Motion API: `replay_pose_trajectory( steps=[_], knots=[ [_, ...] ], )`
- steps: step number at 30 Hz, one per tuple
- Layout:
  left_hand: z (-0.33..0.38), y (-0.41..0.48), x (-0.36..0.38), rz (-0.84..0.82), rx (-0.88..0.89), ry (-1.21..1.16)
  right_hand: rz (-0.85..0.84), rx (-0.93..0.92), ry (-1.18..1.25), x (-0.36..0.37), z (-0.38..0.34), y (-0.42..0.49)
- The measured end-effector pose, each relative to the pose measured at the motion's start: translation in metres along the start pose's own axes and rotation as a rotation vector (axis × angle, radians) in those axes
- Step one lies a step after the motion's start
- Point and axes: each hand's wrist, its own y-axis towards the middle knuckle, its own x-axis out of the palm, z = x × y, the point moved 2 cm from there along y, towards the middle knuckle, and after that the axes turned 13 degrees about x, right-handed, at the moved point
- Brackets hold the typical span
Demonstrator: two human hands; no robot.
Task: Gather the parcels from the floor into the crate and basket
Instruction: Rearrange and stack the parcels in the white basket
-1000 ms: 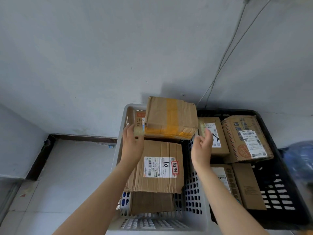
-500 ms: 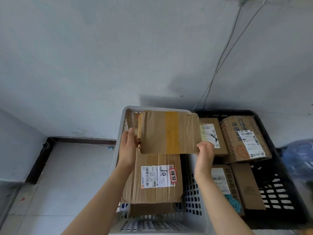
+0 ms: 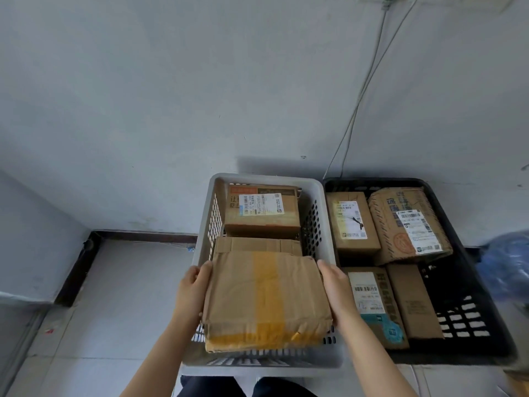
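Item: taped cardboard parcel (image 3: 266,299), over near end of white basket (image 3: 263,177). My left hand (image 3: 193,287) and right hand (image 3: 335,287) grip its side edges, fingers curled. Likely light, stiffish; side hold suits.

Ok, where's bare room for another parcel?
In the black crate, the near-right corner is bare grid, bordered by the plain brown box and its right wall. The grey basket is crowded: a labelled box at the back, a flat carton under the taped parcel held by the left hand and right hand.
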Motion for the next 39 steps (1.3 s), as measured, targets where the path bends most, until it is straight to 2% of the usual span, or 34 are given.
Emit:
replay_pose_trajectory(
  steps=[2,6,8,11,15,21,24,26,28,33,39],
  knots=[
    [-0.014,-0.002,0.003,-0.047,-0.093,-0.021,-0.024,0.026,0.003,0.005,0.008,-0.002],
    [-0.035,0.001,0.012,-0.3,-0.331,-0.271,-0.25,0.29,0.148,0.007,0.041,0.007],
    [-0.033,-0.002,0.016,-0.296,-0.365,-0.283,-0.257,0.329,0.155,0.008,0.044,0.0],
    [-0.021,0.001,0.023,-0.282,-0.272,-0.385,-0.221,0.278,0.186,0.013,0.023,-0.001],
    [-0.007,0.016,0.027,-0.285,-0.205,-0.363,-0.207,0.31,0.126,0.02,-0.003,-0.002],
    [-0.009,0.009,0.02,-0.31,-0.111,-0.387,-0.197,0.325,0.085,0.01,0.011,-0.016],
    [-0.015,0.001,0.013,-0.384,-0.025,-0.361,-0.292,0.298,0.077,-0.002,0.015,-0.024],
    [-0.024,0.0,0.006,-0.422,-0.02,-0.291,-0.41,0.326,-0.023,-0.014,0.018,-0.025],
    [-0.042,-0.004,-0.001,-0.472,-0.114,-0.221,-0.487,0.387,-0.173,-0.022,0.018,-0.025],
    [-0.048,-0.025,-0.016,-0.678,-0.488,-0.134,-0.506,0.465,-0.479,-0.029,0.017,-0.022],
    [-0.04,-0.027,-0.028,-0.773,-0.699,-0.104,-0.582,0.573,-0.634,-0.026,0.026,-0.016]
  ],
)
